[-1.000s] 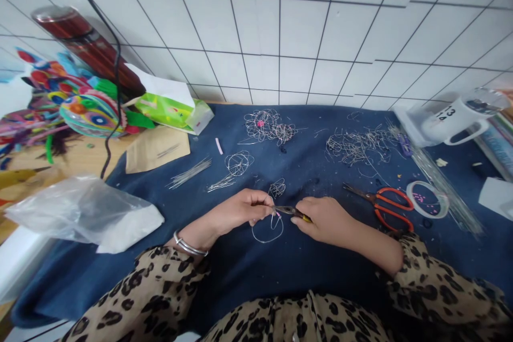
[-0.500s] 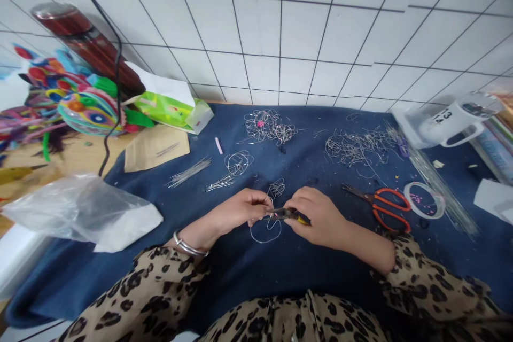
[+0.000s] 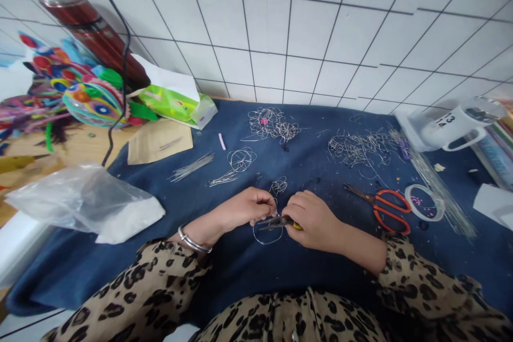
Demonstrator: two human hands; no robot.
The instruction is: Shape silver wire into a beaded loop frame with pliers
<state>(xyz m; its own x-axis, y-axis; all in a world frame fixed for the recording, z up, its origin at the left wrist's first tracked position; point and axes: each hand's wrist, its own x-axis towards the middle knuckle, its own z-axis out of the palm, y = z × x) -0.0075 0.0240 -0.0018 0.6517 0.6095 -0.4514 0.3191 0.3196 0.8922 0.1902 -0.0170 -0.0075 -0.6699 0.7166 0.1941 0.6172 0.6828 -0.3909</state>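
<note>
My left hand (image 3: pixel 258 207) pinches a thin silvery wire (image 3: pixel 267 242), which hangs from the fingertips in a loop over the dark blue cloth (image 3: pixel 256 278). In my right hand (image 3: pixel 308 219) is a pair of pliers (image 3: pixel 282 221) with a yellow handle. Their dark jaws point left, beside my left fingertips, and look slightly parted. Whether the jaws touch the wire I cannot tell. Just beyond both hands lies a small tangle of wire (image 3: pixel 279 185).
Orange-handled scissors (image 3: pixel 387 206) and a clear round dish of pink beads (image 3: pixel 424 203) lie at right. Wire tangles (image 3: pixel 356 147) and cut wires (image 3: pixel 192 166) lie farther back. A white mug (image 3: pixel 460 123), plastic bag (image 3: pixel 84 203) and red thermos (image 3: pixel 96 35) stand around the edges.
The pliers' jaws have moved slightly down and away from the spot at my left fingertips, and seem more parted. The whole view has shifted a little.
</note>
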